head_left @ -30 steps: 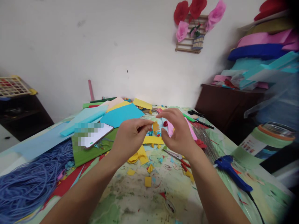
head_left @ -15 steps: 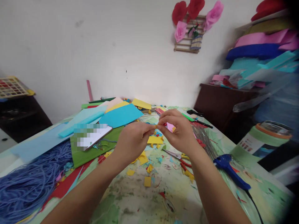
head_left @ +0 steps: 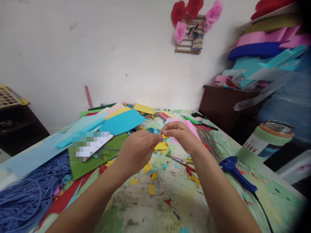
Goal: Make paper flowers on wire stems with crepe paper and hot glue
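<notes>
Over the middle of the table, my left hand (head_left: 137, 150) is closed, thumb and index finger pinched at a small yellow paper piece (head_left: 165, 136). My right hand (head_left: 179, 133) faces it from the right, its fingers curled and pinched close above that piece. Whatever sits in the right fingertips is too small to make out. Below the hands lie a yellow paper strip (head_left: 161, 146) and several yellow paper squares (head_left: 152, 190). Scissors (head_left: 178, 159) with red and yellow handles rest beside my right wrist, blades pointing left.
Left of my hands are a phone (head_left: 93, 147) on green paper (head_left: 80, 165), blue paper (head_left: 122, 121) and a heap of blue cord (head_left: 31, 194). To the right stand thin wires (head_left: 211, 142), a blue glue gun (head_left: 239, 174) with its cable, and a green jar (head_left: 266, 140).
My right hand has drawn its fingers in and turned slightly, with its fingertips now above the left ones. The view has shifted a little to the right.
</notes>
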`<state>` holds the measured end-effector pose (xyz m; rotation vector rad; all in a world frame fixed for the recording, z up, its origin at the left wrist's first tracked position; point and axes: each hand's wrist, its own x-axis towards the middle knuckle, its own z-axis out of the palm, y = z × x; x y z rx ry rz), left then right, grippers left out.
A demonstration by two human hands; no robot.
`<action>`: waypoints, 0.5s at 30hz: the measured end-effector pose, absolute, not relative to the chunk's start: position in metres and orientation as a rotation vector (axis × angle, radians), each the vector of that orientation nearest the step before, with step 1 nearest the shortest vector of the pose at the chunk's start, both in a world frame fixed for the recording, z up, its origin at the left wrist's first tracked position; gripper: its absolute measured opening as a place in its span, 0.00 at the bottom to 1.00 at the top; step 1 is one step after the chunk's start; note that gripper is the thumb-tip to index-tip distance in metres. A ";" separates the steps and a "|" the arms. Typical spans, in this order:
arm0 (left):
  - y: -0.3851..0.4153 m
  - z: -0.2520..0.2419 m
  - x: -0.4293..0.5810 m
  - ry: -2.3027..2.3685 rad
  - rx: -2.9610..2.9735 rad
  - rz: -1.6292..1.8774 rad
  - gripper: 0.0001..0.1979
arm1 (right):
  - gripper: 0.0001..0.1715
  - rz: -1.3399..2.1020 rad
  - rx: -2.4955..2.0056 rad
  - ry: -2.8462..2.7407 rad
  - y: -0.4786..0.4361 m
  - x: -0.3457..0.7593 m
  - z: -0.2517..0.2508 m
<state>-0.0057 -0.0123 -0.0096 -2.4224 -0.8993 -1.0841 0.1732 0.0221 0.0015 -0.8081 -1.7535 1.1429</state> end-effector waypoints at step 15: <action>-0.018 0.000 -0.003 -1.208 -2.537 -1.608 0.09 | 0.08 1.320 -0.686 -1.611 0.024 0.165 -0.003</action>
